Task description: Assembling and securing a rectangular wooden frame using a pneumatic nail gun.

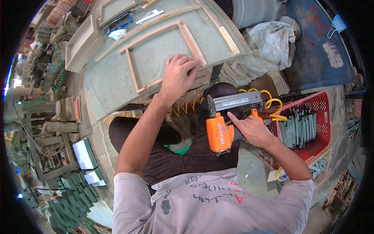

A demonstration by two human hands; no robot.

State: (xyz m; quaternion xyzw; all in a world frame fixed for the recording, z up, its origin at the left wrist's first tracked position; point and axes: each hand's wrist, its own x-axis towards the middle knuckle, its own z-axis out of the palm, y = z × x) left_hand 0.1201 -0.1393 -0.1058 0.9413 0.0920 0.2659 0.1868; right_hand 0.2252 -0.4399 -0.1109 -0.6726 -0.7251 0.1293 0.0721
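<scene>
My left hand [179, 73] is closed at the near right corner of a slim rectangular wooden frame [188, 39], its fingers curled over the wood. The frame lies flat on a greyish-green worktable [102, 93]. In my right hand [253, 130] is an orange and silver nail gun [219, 137], raised above my lap, with my index finger stretched along it. Its nose lies to the left, apart from the frame. A yellow coiled air hose [276, 114] runs from the gun. Part of my right-hand grip is hidden behind the gun body.
Wooden strips [229, 41] are fixed along the tabletop around the frame. A shallow wooden box [82, 43] stands at the table's left edge. To my right is a red perforated crate [324, 100] of thin strips. A white sack [269, 41] leans beyond the table.
</scene>
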